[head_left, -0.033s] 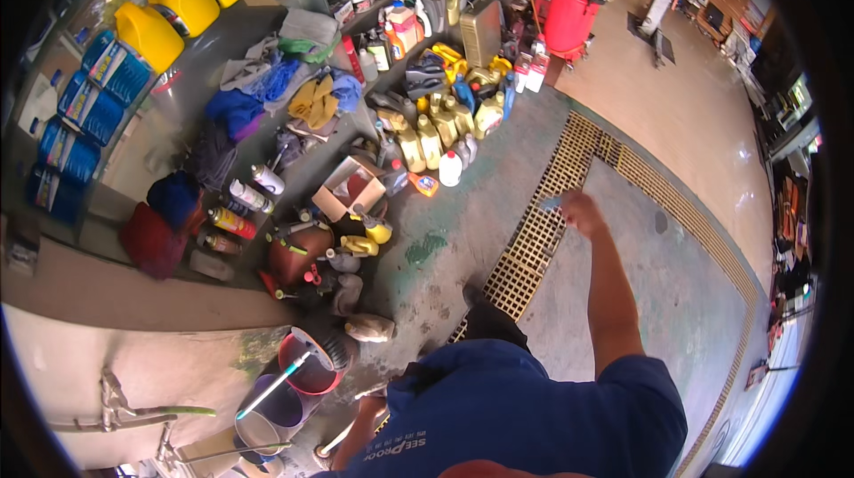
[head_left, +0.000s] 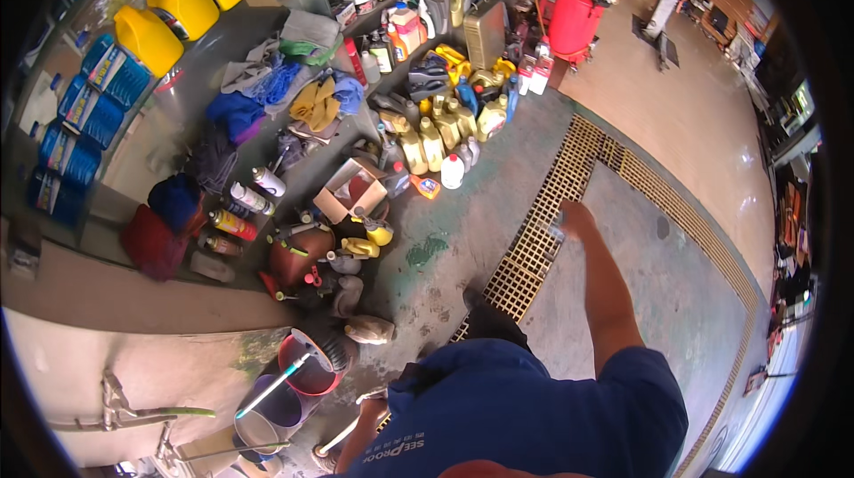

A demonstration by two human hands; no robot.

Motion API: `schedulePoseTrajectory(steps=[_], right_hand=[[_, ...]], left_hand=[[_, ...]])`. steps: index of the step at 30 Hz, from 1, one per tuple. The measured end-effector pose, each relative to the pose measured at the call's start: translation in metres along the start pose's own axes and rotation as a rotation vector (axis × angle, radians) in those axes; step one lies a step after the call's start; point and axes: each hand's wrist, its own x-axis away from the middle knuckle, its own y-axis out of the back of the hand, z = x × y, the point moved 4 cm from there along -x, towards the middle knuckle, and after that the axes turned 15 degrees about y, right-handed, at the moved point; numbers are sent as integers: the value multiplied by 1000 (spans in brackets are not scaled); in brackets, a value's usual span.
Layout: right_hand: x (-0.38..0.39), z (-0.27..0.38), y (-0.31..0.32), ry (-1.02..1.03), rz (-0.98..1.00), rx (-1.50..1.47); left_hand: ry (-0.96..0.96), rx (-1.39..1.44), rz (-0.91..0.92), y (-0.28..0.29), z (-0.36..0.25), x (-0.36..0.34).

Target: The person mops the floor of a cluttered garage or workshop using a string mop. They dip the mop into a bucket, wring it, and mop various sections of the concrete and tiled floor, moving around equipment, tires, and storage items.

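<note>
My right hand is stretched out over the yellow floor grating, its fingers closed. A small pale blue-grey object pokes out of it; what kind of thing it is stays too blurred to tell. Low down, beside my blue shirt, my left hand is partly hidden. Something whitish shows at its fingers, and I cannot make out what it is. A pale stick slants down close to that hand.
Along the left, shelves carry yellow jugs, blue bottles and rags. Gold oil bottles and an open cardboard box stand beyond. Buckets with a long-handled brush sit lower left; a red drum stands far off.
My right hand has dropped slightly toward me, and the pale object in it now points more downward. My left hand has hardly moved.
</note>
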Motion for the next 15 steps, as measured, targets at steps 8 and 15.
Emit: schedulePoseTrajectory(steps=[8, 15], right_hand=[[-223, 26, 70, 20, -432, -612], [-333, 86, 139, 29, -347, -1904]], left_hand=[[382, 414, -443, 30, -101, 37], [489, 583, -891, 66, -111, 30]])
